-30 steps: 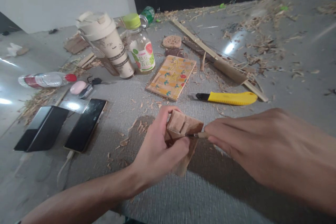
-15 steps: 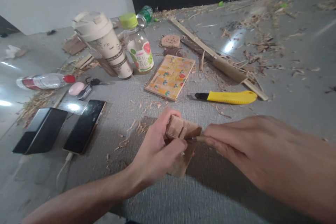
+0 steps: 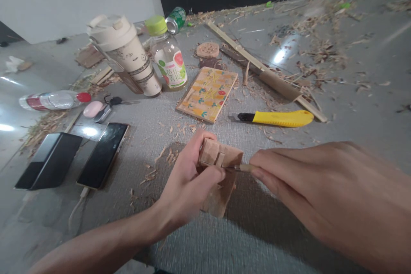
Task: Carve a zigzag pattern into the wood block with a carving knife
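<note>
meanwhile the left hand [image 3: 186, 188], clamped round the wooden block [image 3: 220, 157] at the near middle of the table [image 3: 257, 235], has tipped it slightly leftward, while the right hand [image 3: 308, 180] keeps the carving tool [image 3: 243, 168] pinched against its right edge.

At lower centre I am gripping a notched light-brown wooden block [image 3: 221, 157] in my left hand [image 3: 188, 190], while my right hand [image 3: 305, 184] is holding a thin wooden-handled carving blade [image 3: 243, 168] against it, a yellow utility knife [image 3: 278, 118] lying above.

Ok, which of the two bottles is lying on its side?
The clear red-capped bottle at the far left; the green-capped juice bottle stands upright.
</note>
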`<state>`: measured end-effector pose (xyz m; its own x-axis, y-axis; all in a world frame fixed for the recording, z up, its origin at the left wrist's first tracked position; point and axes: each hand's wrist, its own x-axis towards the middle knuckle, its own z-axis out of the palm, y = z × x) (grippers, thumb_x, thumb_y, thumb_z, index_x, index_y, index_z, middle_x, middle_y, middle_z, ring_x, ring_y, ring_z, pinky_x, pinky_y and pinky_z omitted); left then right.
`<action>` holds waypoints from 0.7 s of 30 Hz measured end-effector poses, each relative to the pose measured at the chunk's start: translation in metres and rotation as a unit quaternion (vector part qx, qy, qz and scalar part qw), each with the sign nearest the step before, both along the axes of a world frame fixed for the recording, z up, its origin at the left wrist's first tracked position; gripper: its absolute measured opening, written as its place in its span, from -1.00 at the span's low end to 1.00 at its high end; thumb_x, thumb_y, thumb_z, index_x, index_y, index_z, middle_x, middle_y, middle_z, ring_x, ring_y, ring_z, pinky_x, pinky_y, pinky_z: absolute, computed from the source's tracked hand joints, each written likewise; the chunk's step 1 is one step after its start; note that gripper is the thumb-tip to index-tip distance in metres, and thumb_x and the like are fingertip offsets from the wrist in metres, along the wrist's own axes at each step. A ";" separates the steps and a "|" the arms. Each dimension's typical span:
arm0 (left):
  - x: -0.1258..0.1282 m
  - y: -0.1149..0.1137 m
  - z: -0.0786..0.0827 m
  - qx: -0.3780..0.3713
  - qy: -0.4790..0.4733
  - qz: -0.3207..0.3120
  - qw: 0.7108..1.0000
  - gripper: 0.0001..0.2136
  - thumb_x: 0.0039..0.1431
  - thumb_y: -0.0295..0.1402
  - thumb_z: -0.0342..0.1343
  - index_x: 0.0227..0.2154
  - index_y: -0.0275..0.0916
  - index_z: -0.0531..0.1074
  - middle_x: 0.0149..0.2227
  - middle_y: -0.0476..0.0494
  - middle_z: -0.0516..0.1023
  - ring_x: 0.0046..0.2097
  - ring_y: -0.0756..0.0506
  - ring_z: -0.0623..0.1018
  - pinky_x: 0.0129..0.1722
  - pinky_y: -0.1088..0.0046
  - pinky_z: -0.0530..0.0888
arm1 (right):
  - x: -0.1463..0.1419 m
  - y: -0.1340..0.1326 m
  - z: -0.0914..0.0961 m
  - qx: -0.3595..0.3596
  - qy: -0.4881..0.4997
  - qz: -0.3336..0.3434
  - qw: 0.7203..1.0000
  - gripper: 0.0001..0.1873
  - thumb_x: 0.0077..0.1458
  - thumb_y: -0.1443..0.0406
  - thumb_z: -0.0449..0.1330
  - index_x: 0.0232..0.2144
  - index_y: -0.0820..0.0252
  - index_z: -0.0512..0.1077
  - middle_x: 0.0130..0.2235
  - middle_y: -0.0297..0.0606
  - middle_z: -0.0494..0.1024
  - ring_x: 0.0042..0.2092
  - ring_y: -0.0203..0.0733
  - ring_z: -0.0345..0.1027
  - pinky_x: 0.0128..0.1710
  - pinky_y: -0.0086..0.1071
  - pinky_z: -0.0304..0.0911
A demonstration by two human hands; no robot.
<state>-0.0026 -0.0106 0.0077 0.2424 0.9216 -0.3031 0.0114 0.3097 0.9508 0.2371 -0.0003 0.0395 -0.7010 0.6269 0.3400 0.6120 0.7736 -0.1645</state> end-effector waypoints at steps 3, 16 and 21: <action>0.000 0.000 0.000 0.005 -0.002 0.003 1.000 -0.81 0.16 -0.43 0.25 -0.22 -0.12 0.38 -0.36 0.10 0.46 -0.33 -0.04 0.52 -0.35 0.42 0.52 | 0.001 0.000 0.000 0.011 -0.016 -0.002 1.000 -0.66 0.39 0.44 0.03 -0.39 -0.09 0.24 -0.59 -0.52 0.29 -0.72 -0.15 0.23 -0.64 -0.07 -0.06; -0.001 -0.003 -0.005 0.016 -0.041 -0.022 0.999 -0.76 0.23 -0.49 0.27 -0.15 -0.12 0.34 -0.34 0.12 0.48 -0.34 -0.01 0.49 -0.35 0.43 0.50 | 0.001 0.000 -0.004 -0.022 0.010 0.005 1.000 -0.66 0.34 0.49 0.02 -0.37 -0.08 0.26 -0.59 -0.56 0.32 -0.72 -0.18 0.20 -0.64 -0.15 -0.09; 0.001 -0.003 -0.005 -0.006 -0.039 -0.026 0.999 -0.78 0.30 -0.45 0.28 -0.15 -0.12 0.33 -0.32 0.10 0.49 -0.34 -0.02 0.52 -0.35 0.43 0.52 | 0.001 0.000 -0.002 -0.059 0.006 0.001 0.998 -0.68 0.34 0.47 0.03 -0.38 -0.07 0.27 -0.57 -0.53 0.39 -0.70 -0.17 0.26 -0.61 -0.17 -0.09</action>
<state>-0.0020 -0.0138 0.0029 0.3124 0.9040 -0.2919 -0.0460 0.3213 0.9459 0.2380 -0.0005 0.0371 -0.6989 0.6613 0.2725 0.6079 0.7499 -0.2609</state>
